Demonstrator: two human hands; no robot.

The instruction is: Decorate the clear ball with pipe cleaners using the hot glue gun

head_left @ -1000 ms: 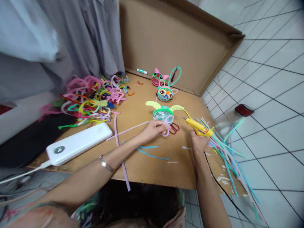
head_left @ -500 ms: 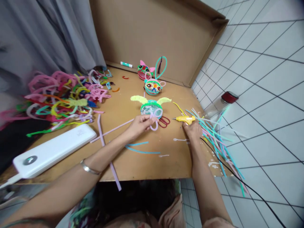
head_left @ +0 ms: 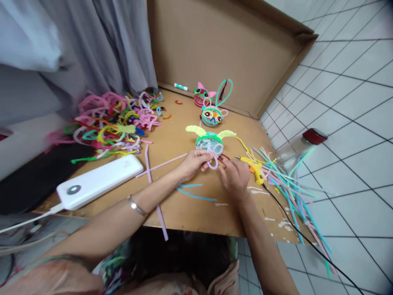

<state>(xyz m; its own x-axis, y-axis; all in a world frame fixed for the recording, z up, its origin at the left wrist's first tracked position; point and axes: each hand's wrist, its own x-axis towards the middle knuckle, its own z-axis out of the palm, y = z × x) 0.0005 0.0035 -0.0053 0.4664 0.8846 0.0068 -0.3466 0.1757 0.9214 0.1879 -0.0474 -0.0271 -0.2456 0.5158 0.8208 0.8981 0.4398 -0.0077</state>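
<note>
Between the fingertips of my left hand (head_left: 196,163) is a lilac pipe cleaner bent into loops (head_left: 213,162). It is held in front of a clear, green-rimmed round ornament with yellow fuzzy ears (head_left: 205,143). My right hand (head_left: 236,177) has its fingers closed at the red handles of a pair of scissors (head_left: 225,156), mostly covered by the hand. Just right of that hand, a yellow glue gun (head_left: 257,170) lies on the table, its black cord running to the lower right.
Two decorated face ornaments (head_left: 211,116) stand farther back, near a glue stick (head_left: 181,87). Tangled pipe cleaners (head_left: 113,119) and a white power bank (head_left: 101,180) lie left. Straight pipe cleaners (head_left: 288,184) and a red-lidded jar (head_left: 315,136) are right. Cardboard (head_left: 227,45) walls the back.
My right hand has let go of the glue gun and moved left to the scissors. My left hand still holds the lilac loops. The view has shifted left.
</note>
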